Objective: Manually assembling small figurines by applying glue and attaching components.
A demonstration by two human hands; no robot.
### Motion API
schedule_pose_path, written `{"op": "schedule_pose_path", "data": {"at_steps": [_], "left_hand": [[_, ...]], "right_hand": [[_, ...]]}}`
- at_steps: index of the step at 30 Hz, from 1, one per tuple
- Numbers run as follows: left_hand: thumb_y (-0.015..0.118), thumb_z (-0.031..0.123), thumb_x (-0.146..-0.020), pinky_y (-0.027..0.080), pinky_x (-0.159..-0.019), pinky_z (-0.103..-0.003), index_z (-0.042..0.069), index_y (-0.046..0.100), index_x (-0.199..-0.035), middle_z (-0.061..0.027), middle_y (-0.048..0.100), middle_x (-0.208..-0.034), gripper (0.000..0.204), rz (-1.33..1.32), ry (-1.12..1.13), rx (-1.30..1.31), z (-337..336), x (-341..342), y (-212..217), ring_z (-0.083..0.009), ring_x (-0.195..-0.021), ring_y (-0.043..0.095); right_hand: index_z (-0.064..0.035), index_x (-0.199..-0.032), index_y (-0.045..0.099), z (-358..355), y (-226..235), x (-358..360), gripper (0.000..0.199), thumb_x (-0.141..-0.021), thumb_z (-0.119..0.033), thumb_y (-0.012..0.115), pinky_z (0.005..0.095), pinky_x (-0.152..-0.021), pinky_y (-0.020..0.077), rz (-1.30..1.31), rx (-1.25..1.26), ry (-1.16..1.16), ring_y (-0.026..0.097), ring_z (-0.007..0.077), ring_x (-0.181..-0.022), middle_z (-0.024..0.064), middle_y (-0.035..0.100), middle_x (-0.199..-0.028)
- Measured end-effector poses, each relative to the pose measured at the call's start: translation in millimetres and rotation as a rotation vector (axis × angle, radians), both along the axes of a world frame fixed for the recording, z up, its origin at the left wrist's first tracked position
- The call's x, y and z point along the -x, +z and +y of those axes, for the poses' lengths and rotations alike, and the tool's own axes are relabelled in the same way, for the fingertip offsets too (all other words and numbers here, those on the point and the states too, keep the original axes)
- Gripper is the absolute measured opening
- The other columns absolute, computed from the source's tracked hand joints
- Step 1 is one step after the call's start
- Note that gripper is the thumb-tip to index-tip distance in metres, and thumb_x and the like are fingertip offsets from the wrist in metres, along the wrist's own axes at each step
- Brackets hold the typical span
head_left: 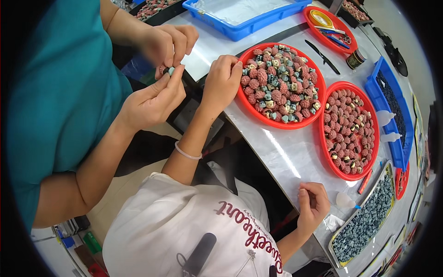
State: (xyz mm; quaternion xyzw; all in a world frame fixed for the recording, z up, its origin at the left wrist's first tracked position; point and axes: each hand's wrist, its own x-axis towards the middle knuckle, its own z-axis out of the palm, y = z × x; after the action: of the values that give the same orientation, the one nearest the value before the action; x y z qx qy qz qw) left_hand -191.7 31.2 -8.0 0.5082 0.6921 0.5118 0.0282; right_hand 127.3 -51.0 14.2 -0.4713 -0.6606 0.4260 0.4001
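My left hand point(222, 83) is at the left rim of a round red tray point(241, 99), fingers bent over the edge and gripping it. That tray is heaped with small pink bumpy pieces point(277, 96), mixed with pale blue and cream ones. Close to the table's near edge, my right hand point(314, 207) is loosely curled, with nothing visible in it. Beside that hand are a small white translucent bottle point(345, 200) and a crumpled white tissue point(333, 223). A second red tray point(326, 152), holding more pink pieces, sits to the right of the first.
At left, a co-worker in a teal top point(69, 101) pinches a small piece point(170, 71) between both hands. Farther back are a blue tray point(235, 31), a red tool tray point(353, 45), and a black knife point(323, 57). A metal tray of dark beads point(364, 221) stands at right.
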Motion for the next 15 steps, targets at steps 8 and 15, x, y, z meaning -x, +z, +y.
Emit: {"op": "schedule_pose_path", "data": {"at_steps": [8,15], "left_hand": [[0.049,0.017,-0.088,0.041,-0.081,-0.04,0.0,0.054,-0.091,-0.0154,0.057,-0.093,0.018,-0.017,0.013,0.009,-1.2,-0.4,0.6,-0.0334,-0.091,0.052],[0.049,0.017,-0.089,0.041,-0.081,-0.04,0.0,0.054,-0.09,-0.0153,0.057,-0.093,0.018,-0.005,0.011,0.0,-1.5,-0.7,1.2,-0.0333,-0.091,0.052]], "right_hand": [[0.0052,-0.084,0.063,-0.9,0.7,2.6,0.007,-0.077,0.005,0.062,0.02,-0.059,0.0395,0.024,0.033,-0.044,0.053,0.0116,-0.069,0.0088,0.059,-0.08],[0.0059,-0.084,0.061,0.9,-4.5,0.5,0.005,-0.081,0.003,0.061,0.0176,-0.055,0.0387,-0.007,-0.018,-0.006,0.051,0.0084,-0.065,0.0068,0.057,-0.082]]}}
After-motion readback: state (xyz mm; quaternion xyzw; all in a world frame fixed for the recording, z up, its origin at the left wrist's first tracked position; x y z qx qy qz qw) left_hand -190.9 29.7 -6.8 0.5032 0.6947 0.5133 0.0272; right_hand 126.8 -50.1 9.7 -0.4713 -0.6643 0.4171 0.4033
